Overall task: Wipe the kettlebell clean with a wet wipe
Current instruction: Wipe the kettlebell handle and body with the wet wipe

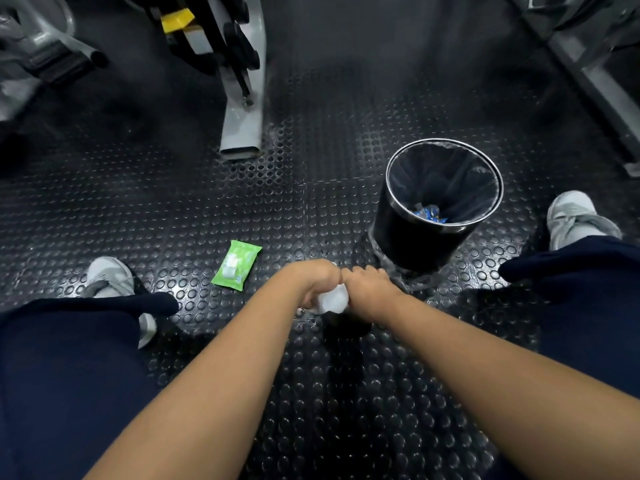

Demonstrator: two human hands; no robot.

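My two hands meet low over the studded floor between my knees. A white wet wipe (333,299) is bunched between them. My left hand (311,278) curls its fingers down around the wipe. My right hand (369,285) is curled beside it, touching the left, and seems to grip the top of the black kettlebell (348,325). Only a dark shape of the kettlebell shows below the hands; its handle is hidden. A green wet wipe pack (237,265) lies flat on the floor, to the left of my left hand.
A black round waste bin (391,216) with a liner and some blue scraps stands just beyond my right hand. My grey shoes (109,277) (573,216) flank the spot. A grey machine leg (242,129) stands further back; a frame (588,81) runs along the right.
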